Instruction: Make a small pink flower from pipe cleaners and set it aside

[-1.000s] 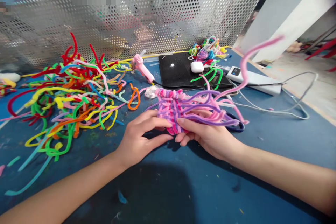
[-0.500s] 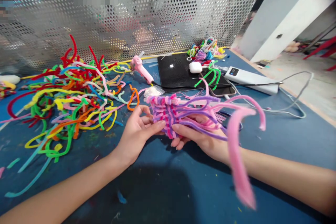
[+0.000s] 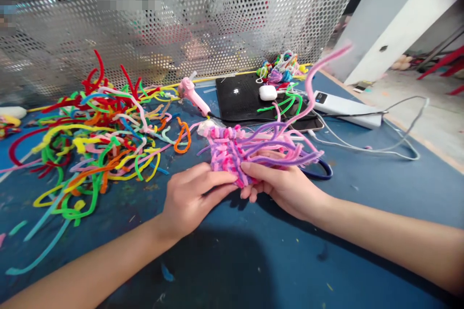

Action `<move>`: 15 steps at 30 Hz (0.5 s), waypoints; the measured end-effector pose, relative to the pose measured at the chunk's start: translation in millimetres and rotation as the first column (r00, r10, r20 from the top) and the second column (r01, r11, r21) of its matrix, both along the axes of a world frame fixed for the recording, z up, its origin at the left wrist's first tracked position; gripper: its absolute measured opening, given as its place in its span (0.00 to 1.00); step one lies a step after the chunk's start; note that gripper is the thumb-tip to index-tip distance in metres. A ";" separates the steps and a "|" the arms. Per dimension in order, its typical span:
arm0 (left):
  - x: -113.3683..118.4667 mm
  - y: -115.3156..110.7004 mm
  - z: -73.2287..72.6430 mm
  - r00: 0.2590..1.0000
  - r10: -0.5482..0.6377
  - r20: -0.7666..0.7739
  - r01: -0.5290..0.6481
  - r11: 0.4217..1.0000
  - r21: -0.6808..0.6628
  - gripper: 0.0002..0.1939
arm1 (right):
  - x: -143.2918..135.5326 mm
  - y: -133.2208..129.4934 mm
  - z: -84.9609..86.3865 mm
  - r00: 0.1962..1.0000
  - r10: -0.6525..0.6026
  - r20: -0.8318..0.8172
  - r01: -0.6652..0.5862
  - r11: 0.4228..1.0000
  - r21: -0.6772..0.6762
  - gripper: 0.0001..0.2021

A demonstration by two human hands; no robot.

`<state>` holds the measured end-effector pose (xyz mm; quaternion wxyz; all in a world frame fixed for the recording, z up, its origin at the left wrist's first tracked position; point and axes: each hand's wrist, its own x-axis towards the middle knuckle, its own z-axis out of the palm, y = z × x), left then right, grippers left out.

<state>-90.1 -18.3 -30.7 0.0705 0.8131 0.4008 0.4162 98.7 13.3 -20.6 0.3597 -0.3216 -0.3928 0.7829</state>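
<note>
A woven piece of pink and purple pipe cleaners (image 3: pixel 226 154) is held up above the blue table between my two hands. My left hand (image 3: pixel 197 190) pinches its lower edge with thumb and forefinger. My right hand (image 3: pixel 281 183) grips its right side, thumb on the front and fingers curled behind. Loose purple and pink pipe cleaner ends (image 3: pixel 290 149) trail to the right over my right hand. One long pink end (image 3: pixel 311 87) sticks up and away to the back right. My right fingers are partly hidden by the weave.
A tangled heap of coloured pipe cleaners (image 3: pixel 97 140) lies at the left. Behind my hands are a pink glue gun (image 3: pixel 194 96), a black mat (image 3: pixel 235 99), a white earbud case (image 3: pixel 267 92), a phone (image 3: pixel 308 124) and a white power bank (image 3: pixel 350 108) with cables. A perforated metal panel (image 3: pixel 203 24) stands behind.
My left hand has shifted from the left side of the weave to its lower edge. The long pink end has swung from hanging in front of my right forearm to pointing up and back.
</note>
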 end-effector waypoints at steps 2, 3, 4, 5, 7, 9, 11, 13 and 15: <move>-0.3 -1.0 1.0 1.000 0.009 0.018 -0.010 0.999 0.052 0.11 | 0.3 0.1 0.5 1.000 0.014 -0.010 -0.014 1.000 0.021 0.10; 0.0 -1.4 1.5 0.999 0.015 0.039 -0.016 0.999 0.042 0.11 | 0.7 0.2 0.6 1.000 0.024 -0.010 -0.024 0.999 0.034 0.10; 0.6 -1.6 2.1 0.997 0.020 0.074 -0.021 1.000 0.010 0.10 | 1.1 0.4 0.4 1.000 0.030 -0.008 -0.030 0.999 0.045 0.10; 1.5 -1.6 2.8 0.991 0.029 0.129 -0.023 0.999 -0.049 0.09 | 1.6 0.7 0.1 0.999 0.034 -0.004 -0.034 0.998 0.056 0.10; 4.6 -0.7 3.8 0.955 0.073 0.287 -0.004 0.972 -0.234 0.07 | 2.7 1.4 -1.2 0.999 0.036 0.005 -0.037 0.996 0.081 0.09; 8.1 0.9 4.4 0.871 0.155 0.466 0.082 0.890 -0.449 0.05 | 3.6 2.0 -3.3 0.999 0.034 0.020 -0.036 0.993 0.112 0.08; 10.9 2.5 4.1 0.767 0.242 0.594 0.214 0.777 -0.593 0.06 | 4.3 2.2 -5.8 0.999 0.017 0.039 -0.022 0.989 0.146 0.06; 12.0 3.2 3.1 0.702 0.297 0.648 0.298 0.704 -0.645 0.08 | 4.6 1.6 -8.0 0.996 -0.025 0.087 0.006 0.978 0.209 0.05; 11.7 3.2 2.2 0.690 0.318 0.650 0.319 0.673 -0.667 0.09 | 4.6 0.8 -9.6 0.983 -0.070 0.167 0.023 0.963 0.270 0.04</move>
